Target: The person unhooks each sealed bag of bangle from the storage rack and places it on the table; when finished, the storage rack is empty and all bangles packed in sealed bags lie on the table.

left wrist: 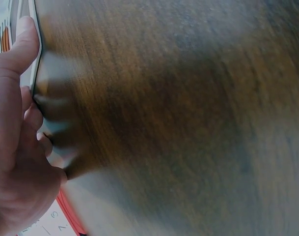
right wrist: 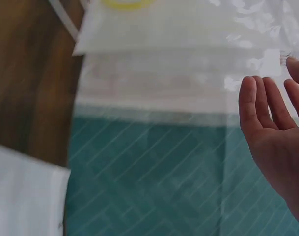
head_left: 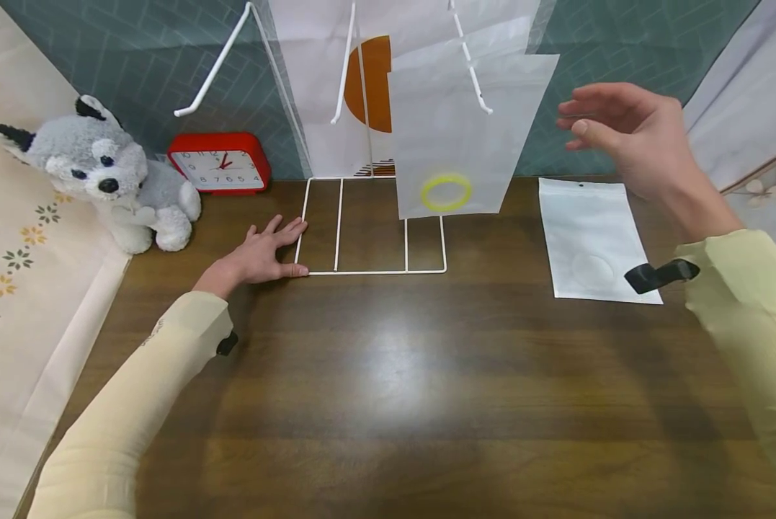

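A white wire rack (head_left: 375,272) stands on the table with three prongs above its base. My left hand (head_left: 258,256), fingers spread, touches the left side of the base; in the left wrist view the thumb of that hand (left wrist: 12,132) lies against the wire (left wrist: 35,64). From the right prong (head_left: 470,65) hangs a white translucent bag (head_left: 452,137) with a yellow ring (head_left: 446,192) at its lower part. My right hand (head_left: 640,137) is in the air right of the bag, fingers slightly bent and holding nothing, as the right wrist view of the hand (right wrist: 282,132) also shows.
A second white bag (head_left: 589,238) lies flat on the table (head_left: 388,404) at the right. A red clock (head_left: 220,163) and a grey-and-white plush dog (head_left: 122,180) are at the back left. The left and middle prongs (head_left: 215,68) bear nothing and point forward.
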Demonstrator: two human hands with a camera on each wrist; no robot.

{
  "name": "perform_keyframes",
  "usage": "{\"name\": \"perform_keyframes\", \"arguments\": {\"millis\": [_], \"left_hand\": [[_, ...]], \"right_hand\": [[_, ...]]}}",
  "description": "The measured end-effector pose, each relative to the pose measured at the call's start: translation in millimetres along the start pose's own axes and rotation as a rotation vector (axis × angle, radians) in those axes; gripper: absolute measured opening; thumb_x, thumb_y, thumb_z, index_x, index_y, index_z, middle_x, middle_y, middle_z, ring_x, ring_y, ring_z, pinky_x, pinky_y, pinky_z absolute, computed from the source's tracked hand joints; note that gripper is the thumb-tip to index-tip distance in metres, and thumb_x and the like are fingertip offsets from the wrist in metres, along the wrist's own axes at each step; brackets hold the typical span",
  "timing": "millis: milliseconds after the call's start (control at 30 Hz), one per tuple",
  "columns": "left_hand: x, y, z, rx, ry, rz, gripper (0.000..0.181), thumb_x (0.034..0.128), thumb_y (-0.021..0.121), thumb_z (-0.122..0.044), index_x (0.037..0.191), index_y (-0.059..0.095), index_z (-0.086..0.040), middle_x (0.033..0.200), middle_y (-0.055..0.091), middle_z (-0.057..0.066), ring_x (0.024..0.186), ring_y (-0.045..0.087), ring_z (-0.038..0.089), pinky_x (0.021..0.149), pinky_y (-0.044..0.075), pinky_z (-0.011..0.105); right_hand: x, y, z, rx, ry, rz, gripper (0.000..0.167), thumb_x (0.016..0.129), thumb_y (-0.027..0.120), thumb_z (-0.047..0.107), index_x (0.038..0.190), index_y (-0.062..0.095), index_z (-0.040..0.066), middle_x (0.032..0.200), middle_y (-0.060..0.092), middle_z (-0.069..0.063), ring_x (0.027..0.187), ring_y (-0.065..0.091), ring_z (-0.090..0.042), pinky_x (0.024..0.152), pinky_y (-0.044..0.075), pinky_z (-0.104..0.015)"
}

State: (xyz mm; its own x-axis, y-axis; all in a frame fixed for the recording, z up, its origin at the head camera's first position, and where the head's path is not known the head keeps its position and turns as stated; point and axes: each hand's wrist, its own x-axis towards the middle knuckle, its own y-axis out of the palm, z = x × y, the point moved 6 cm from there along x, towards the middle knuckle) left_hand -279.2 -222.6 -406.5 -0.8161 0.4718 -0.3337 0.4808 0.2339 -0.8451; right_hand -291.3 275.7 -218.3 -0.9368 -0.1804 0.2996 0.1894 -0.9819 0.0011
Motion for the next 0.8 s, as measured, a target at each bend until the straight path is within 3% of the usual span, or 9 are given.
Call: {"name": "perform_keyframes", "arguments": {"millis": [167, 400, 633, 800], "left_hand": [[-0.1, 0.8, 0.7, 0.003, 0.001, -0.005, 0.097, 0.0901, 0.070, -0.048, 0.162, 0.015, -0.013, 0.166, 0.009, 0.011, 0.150, -0.006, 0.041, 0.110, -0.006, 0.070], [1.3, 1.9, 3.1, 0.010, 0.005, 0.001, 0.096, 0.0903, 0.069, -0.048, 0.161, 0.015, -0.013, 0.166, 0.010, 0.012, 0.149, -0.005, 0.042, 0.110, -0.006, 0.070], [1.9, 2.0, 3.3, 0.015, 0.002, -0.004, 0.096, 0.0903, 0.069, -0.049, 0.161, 0.016, -0.013, 0.166, 0.010, 0.012, 0.150, -0.005, 0.042, 0.111, -0.006, 0.070], [1.9, 1.5, 2.6, 0.014, -0.005, -0.008, 0.097, 0.0898, 0.070, -0.049, 0.162, 0.016, -0.014, 0.166, 0.010, 0.012, 0.150, -0.005, 0.041, 0.111, -0.006, 0.069]], "right_hand": [[12.0, 22.9, 16.3, 0.087, -0.040, 0.034, 0.041, 0.086, 0.069, -0.013, 0.126, 0.063, -0.008, 0.118, 0.068, -0.020, 0.107, 0.064, -0.030, 0.083, 0.055, -0.030], [27.0, 42.3, 23.2, 0.122, -0.057, 0.071, 0.042, 0.084, 0.069, -0.018, 0.125, 0.065, -0.007, 0.117, 0.068, -0.018, 0.102, 0.062, -0.031, 0.087, 0.053, -0.030], [36.1, 49.3, 23.4, 0.095, -0.026, 0.059, 0.039, 0.085, 0.071, -0.013, 0.122, 0.068, -0.004, 0.112, 0.070, -0.016, 0.100, 0.062, -0.029, 0.090, 0.050, -0.025], [43.7, 54.3, 22.2, 0.117, 0.004, 0.104, 0.038, 0.087, 0.069, -0.012, 0.124, 0.066, -0.005, 0.112, 0.066, -0.020, 0.102, 0.058, -0.031, 0.090, 0.050, -0.026]]}}
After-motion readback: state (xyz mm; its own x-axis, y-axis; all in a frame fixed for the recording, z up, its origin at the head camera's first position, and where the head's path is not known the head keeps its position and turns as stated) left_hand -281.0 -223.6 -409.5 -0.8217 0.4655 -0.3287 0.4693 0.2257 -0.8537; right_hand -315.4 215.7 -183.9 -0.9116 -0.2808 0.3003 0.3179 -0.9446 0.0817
